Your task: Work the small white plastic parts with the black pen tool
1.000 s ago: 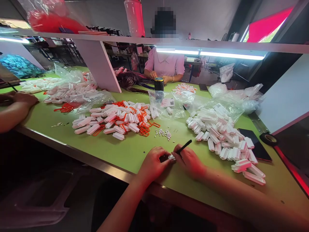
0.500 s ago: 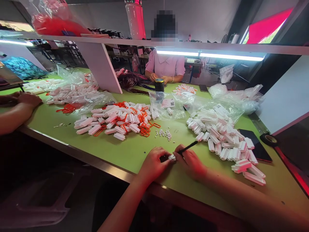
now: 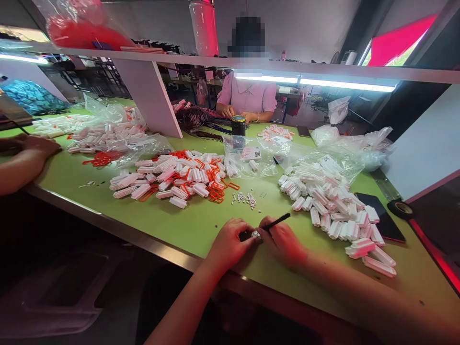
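Observation:
Near the front edge of the green table [image 3: 151,223], my left hand [image 3: 232,244] is closed on a small white connector [image 3: 256,234]. My right hand [image 3: 283,242] meets it from the right, its fingers pinched round a black pen-like tool [image 3: 278,221] whose dark end points up and right. The tool's other end is hidden by the fingers. Tiny white pieces [image 3: 245,199] lie scattered just beyond my hands. A pile of white connectors with orange frames [image 3: 172,179] is to the left, and another pile of white connectors [image 3: 334,203] to the right.
A black tablet [image 3: 388,225] and a roll of black tape [image 3: 400,209] lie at the right. Clear plastic bags [image 3: 266,163] and a dark jar [image 3: 238,126] stand farther back. Across the table sits a person [image 3: 247,93]; another person's hand [image 3: 38,144] is at the left.
The black tool in my right hand has tilted slightly, its dark end a little lower and to the left. My hands stay together at the connector.

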